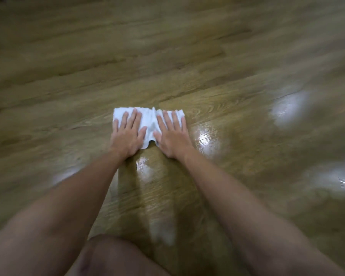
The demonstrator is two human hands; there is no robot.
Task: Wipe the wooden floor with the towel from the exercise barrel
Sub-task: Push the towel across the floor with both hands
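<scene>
I press my left hand (127, 134) and right hand (170, 136), fingers flat, on the small white crumpled towel (148, 120); its long axis lies crosswise on the brown wooden floor (187, 56).

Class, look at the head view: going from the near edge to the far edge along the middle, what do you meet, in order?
Knee → shiny streak on the wooden floor → left hand and right hand side by side, flat on the white towel → bare floor.

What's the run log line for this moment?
left hand flat on towel | right hand flat on towel | towel on wooden floor
</scene>
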